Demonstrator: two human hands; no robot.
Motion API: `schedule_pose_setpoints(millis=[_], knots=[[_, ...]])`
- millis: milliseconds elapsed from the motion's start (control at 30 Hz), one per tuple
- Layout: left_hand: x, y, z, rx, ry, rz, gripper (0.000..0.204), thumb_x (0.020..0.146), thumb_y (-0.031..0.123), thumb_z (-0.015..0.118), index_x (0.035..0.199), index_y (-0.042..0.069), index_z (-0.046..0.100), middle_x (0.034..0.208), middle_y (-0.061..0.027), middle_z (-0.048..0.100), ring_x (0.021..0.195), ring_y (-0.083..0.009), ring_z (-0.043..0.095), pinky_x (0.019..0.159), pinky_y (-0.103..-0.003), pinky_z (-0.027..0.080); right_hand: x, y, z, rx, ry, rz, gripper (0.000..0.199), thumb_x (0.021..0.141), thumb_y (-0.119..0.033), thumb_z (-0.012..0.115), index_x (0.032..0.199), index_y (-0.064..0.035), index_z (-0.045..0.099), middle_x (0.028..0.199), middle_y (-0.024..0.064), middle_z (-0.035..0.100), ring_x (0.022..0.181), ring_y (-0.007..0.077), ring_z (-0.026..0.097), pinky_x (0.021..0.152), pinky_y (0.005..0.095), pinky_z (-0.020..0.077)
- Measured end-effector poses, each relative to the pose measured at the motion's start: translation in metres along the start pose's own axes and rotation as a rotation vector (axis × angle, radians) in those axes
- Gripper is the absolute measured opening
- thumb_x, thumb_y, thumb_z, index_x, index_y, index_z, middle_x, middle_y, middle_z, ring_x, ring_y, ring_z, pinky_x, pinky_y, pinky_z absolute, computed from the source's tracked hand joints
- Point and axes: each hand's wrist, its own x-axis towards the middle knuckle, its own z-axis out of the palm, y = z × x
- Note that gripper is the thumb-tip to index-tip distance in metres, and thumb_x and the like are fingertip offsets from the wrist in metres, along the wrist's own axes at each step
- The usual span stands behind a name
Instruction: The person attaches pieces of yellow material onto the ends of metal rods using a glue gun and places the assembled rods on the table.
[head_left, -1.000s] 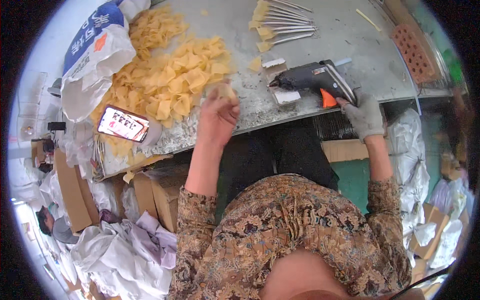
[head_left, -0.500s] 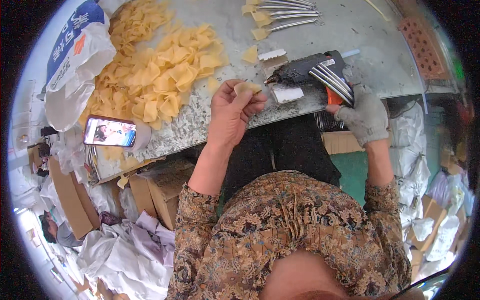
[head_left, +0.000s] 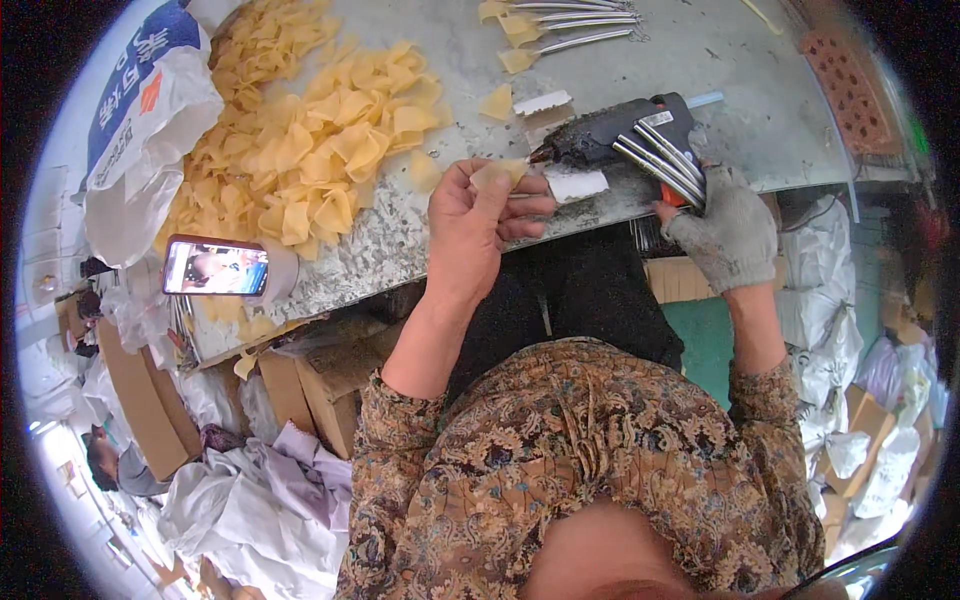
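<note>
Clock centred on left hand [head_left: 470,225], 12 = far side of table [head_left: 770,145]. Left is bare, thumb and forefinger pinching thin yellow piece [head_left: 496,178], other fingers loosely bent toward 3. Right hand [head_left: 730,225] at 3, gloved, fingers curled around silver tubes [head_left: 658,168] and the grip of black glue gun [head_left: 610,135]; some fingers hidden. Gun at 2, nozzle aimed back at the piece, just beside it; can't tell if touching. White card [head_left: 578,186] on near side of nozzle. Yellow heap [head_left: 340,150] at 10. Lit phone [head_left: 215,268] near 9. Yellow-tipped silver rods [head_left: 588,41] at 1. Perforated reddish block [head_left: 850,100] between 2 and 3. White-blue sack [head_left: 145,140] beyond heap, roughly 10.
</note>
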Motion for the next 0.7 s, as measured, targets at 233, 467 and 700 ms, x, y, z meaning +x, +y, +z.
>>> schedule_pose_setpoints(millis=[233, 467, 700], knots=[[-0.006, 0.000, 0.001, 0.222, 0.026, 0.018, 0.019, 0.092, 0.018, 0.051, 0.102, 0.003, 0.043, 0.079, -0.0116, 0.063, 0.057, -0.0139, 0.059, 0.047, -0.024, 0.048, 0.005, 0.008, -0.006, 0.181, -0.141, -0.061, 0.039, 0.073, -0.034, 0.066, 0.094, -0.0025, 0.058, 0.070, 0.0169, 0.061, 0.068, 0.0342, 0.061, 0.060, 0.0425, 0.0459], [-0.029, 0.003, -0.008, 0.124, -0.092, -0.060, 0.017, 0.093, 0.023, 0.049, 0.098, 0.007, 0.047, 0.065, -0.0035, 0.053, 0.045, -0.0077, 0.043, 0.039, -0.020, 0.034, -0.017, 0.017, -0.021, 0.642, -0.038, 0.028, 0.012, 0.076, -0.008, 0.062, 0.082, 0.0005, 0.057, 0.062, 0.0005, 0.049, 0.058, 0.0077, 0.043, 0.053, 0.0240, 0.0360], [-0.032, 0.000, -0.009, -0.112, -0.143, -0.210, 0.022, 0.094, 0.030, 0.046, 0.094, 0.009, 0.047, 0.059, -0.0005, 0.043, 0.042, -0.0048, 0.031, 0.035, -0.017, 0.023, -0.013, -0.027, -0.024, 0.828, -0.422, -0.036, 0.024, 0.076, -0.021, 0.068, 0.078, 0.0018, 0.060, 0.055, -0.0005, 0.048, 0.054, 0.0057, 0.044, 0.049, 0.0251, 0.0376]])
